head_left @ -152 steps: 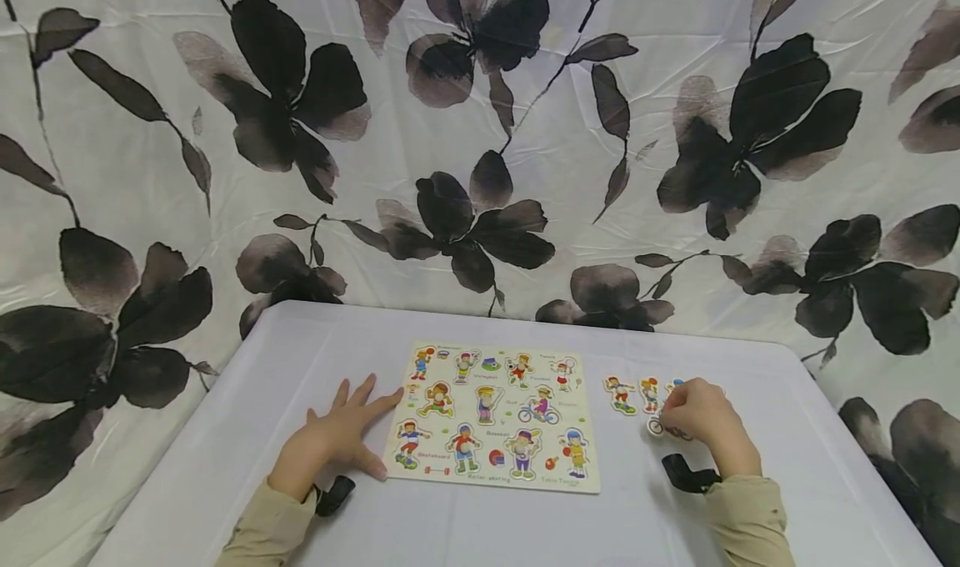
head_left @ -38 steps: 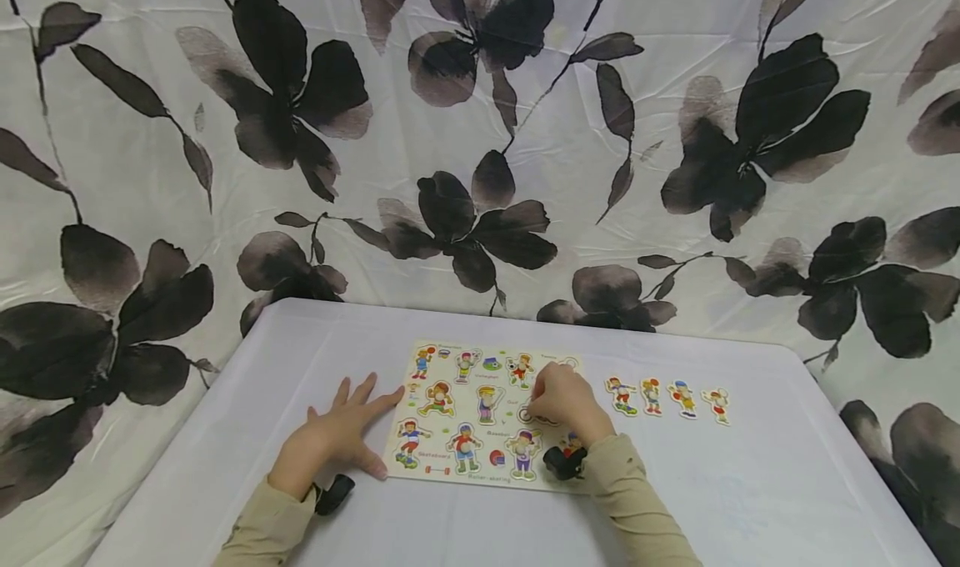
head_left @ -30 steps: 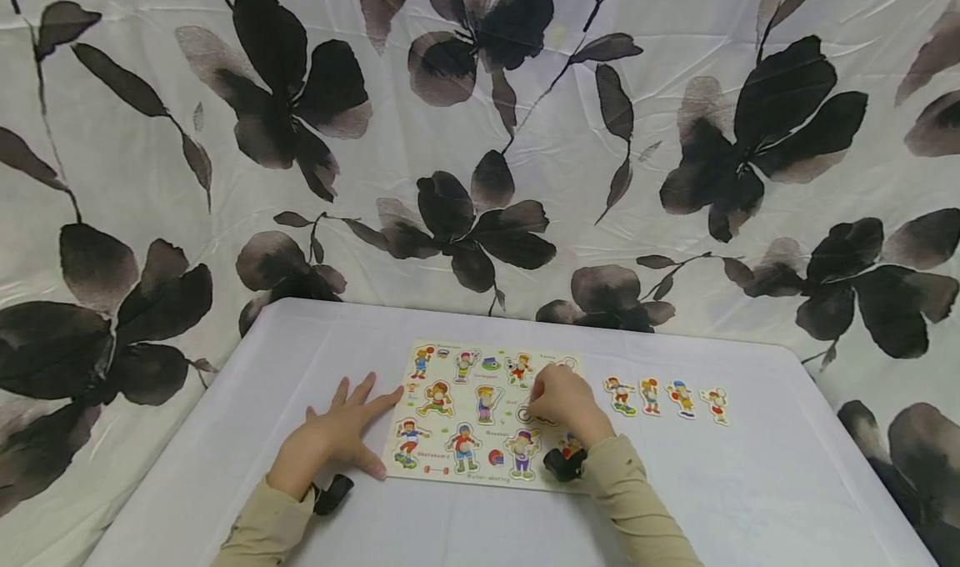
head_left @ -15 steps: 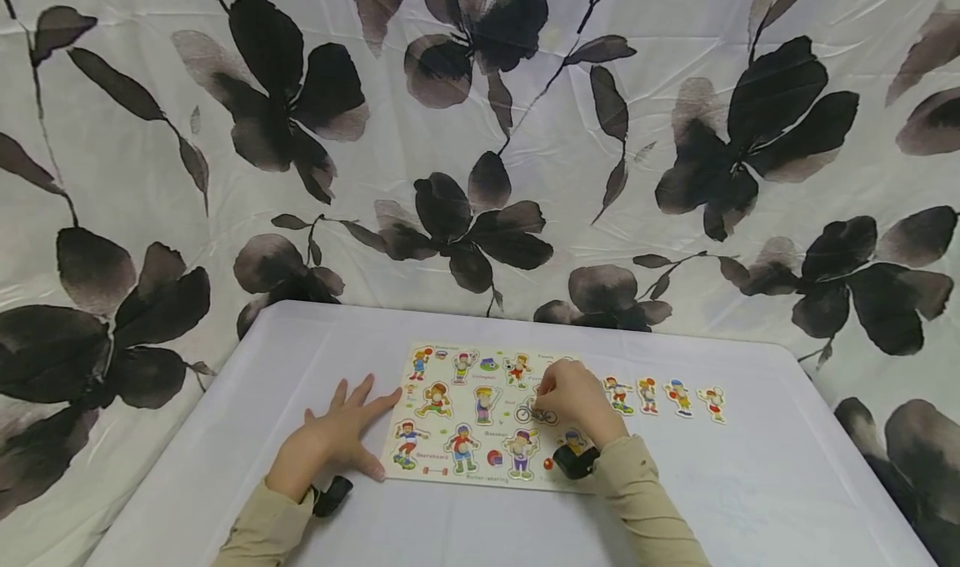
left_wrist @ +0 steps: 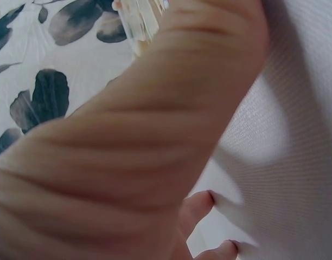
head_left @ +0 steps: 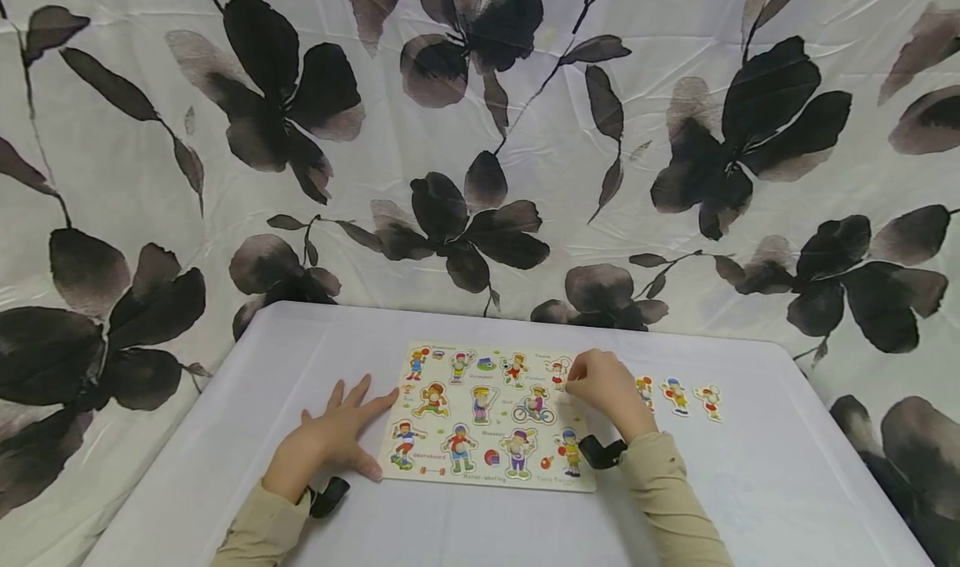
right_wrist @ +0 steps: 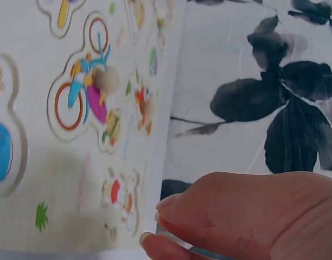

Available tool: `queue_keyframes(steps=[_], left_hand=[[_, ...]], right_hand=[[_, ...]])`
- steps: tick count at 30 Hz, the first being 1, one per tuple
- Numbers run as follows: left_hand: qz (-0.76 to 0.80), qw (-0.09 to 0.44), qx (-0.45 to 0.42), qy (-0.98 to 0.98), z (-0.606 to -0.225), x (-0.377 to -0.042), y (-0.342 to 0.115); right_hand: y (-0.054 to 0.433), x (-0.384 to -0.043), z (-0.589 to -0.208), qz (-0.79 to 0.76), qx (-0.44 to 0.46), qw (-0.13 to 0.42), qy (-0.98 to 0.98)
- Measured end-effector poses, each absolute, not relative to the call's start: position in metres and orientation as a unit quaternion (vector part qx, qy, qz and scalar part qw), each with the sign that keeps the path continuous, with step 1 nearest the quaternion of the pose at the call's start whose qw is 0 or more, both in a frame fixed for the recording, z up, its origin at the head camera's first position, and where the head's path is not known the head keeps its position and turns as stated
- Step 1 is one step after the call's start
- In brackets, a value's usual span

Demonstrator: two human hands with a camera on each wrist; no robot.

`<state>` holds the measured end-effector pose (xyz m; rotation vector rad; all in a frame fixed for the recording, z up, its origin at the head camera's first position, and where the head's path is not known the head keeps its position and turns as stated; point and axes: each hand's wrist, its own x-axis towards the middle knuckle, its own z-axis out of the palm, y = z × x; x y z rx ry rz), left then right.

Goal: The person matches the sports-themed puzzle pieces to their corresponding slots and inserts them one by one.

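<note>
A pale puzzle board (head_left: 502,482) with sports figures lies on the table. My left hand (head_left: 326,438) has its fingers spread, thumb and fingertips right at the board's left edge. My right hand (head_left: 606,388) is over the board's right edge, beside the tennis figure (head_left: 557,373). In the right wrist view its thumb (right_wrist: 182,203) and a fingertip stand slightly apart, with nothing seen between them. The cyclist puzzle piece (head_left: 534,406) sits in its outline on the board, its round knob showing. The left wrist view shows mostly skin and two fingertips near the cloth.
Right of the board lie loose figure pieces: one (head_left: 645,390) partly behind my right hand, one in a blue cap (head_left: 675,396) and one in red and white (head_left: 708,402). The white-covered table (head_left: 450,525) ends at a floral curtain (head_left: 442,133).
My right hand carried the cyclist piece from the right onto the board, let go of it and moved back rightward, uncovering it. My left hand stays at the board's left edge.
</note>
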<state>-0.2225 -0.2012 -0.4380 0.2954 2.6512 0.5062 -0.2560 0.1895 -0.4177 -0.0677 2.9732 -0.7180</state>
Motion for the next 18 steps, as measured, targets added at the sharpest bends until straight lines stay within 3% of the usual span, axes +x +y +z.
queue_keyframes(steps=[18], left_hand=[[0.178, 0.203, 0.116, 0.956, -0.443, -0.223, -0.204]], right_hand=[[0.236, -0.254, -0.433, -0.247, 0.038, -0.018, 0.968]])
